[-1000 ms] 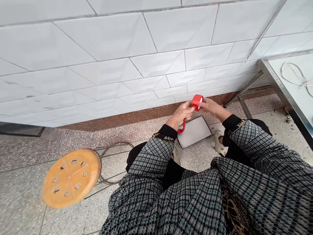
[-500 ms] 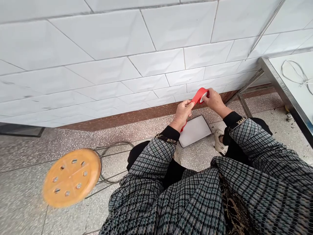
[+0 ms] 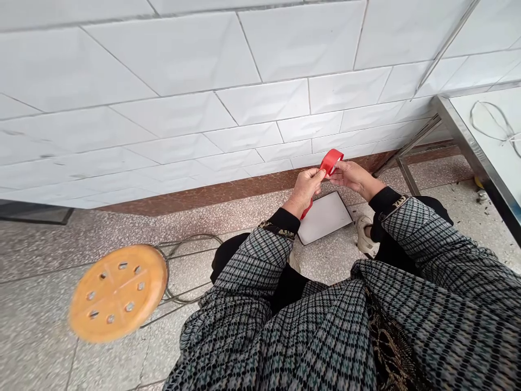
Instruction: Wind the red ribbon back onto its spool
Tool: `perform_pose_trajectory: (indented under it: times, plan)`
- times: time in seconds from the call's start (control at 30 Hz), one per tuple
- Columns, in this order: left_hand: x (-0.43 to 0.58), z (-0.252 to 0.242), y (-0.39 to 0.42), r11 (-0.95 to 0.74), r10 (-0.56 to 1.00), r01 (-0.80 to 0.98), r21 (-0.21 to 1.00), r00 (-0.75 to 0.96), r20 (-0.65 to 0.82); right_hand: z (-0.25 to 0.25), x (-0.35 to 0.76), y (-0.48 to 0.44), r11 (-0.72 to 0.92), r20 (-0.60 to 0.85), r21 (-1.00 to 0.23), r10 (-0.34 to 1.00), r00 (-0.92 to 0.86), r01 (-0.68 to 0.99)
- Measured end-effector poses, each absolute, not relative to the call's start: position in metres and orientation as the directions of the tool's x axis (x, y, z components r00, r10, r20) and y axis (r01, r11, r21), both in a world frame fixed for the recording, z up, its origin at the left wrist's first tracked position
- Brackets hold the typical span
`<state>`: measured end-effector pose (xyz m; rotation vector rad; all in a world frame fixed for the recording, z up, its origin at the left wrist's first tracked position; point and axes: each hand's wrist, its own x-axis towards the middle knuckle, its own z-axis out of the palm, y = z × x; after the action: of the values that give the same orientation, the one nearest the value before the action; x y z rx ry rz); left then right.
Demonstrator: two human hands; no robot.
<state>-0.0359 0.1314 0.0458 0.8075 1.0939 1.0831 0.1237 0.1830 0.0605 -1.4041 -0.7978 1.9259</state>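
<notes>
A roll of red tape [image 3: 331, 160] is held up in front of the white tiled wall. My right hand [image 3: 353, 177] grips the roll from the right. My left hand [image 3: 306, 186] pinches the loose red strip [image 3: 306, 208] that runs off the roll and hangs down below the fist. Both hands are closed. Under them, on the speckled floor, lies a flat white rectangular board with a dark edge [image 3: 324, 217].
A round orange stool seat with holes [image 3: 117, 293] on a wire frame stands at the left. A steel-edged table [image 3: 484, 157] with a white cord [image 3: 494, 122] on it is at the right. My knees and a light shoe [image 3: 365, 238] are below the hands.
The roll rose and moved right as the strip was drawn out, then came back close to my left hand. The board and stool stayed put.
</notes>
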Motion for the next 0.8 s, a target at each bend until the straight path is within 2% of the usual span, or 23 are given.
perform_pose_trajectory:
  times: [0.27,0.43,0.6,0.8]
  plan:
    - [-0.033,0.039,0.132,0.26,0.964,-0.161,0.952,-0.005,-0.265,0.061,0.124,0.184,-0.72,-0.652,-0.66,0.69,-0.312,-0.215]
    - [-0.031,0.028,0.135,0.195,0.971,-0.158,0.968,-0.106,-0.213,0.067,0.125,0.183,-0.762,-0.684,-0.6,0.647,-0.338,-0.246]
    - [-0.037,0.028,0.139,0.209,0.977,-0.194,0.959,0.086,-0.195,0.068,0.126,0.182,-0.798,-0.707,-0.553,0.602,-0.372,-0.24]
    - [-0.051,0.033,0.14,0.281,0.924,-0.214,0.936,0.325,-0.203,0.068,0.13,0.18,-0.813,-0.722,-0.561,0.574,-0.386,-0.159]
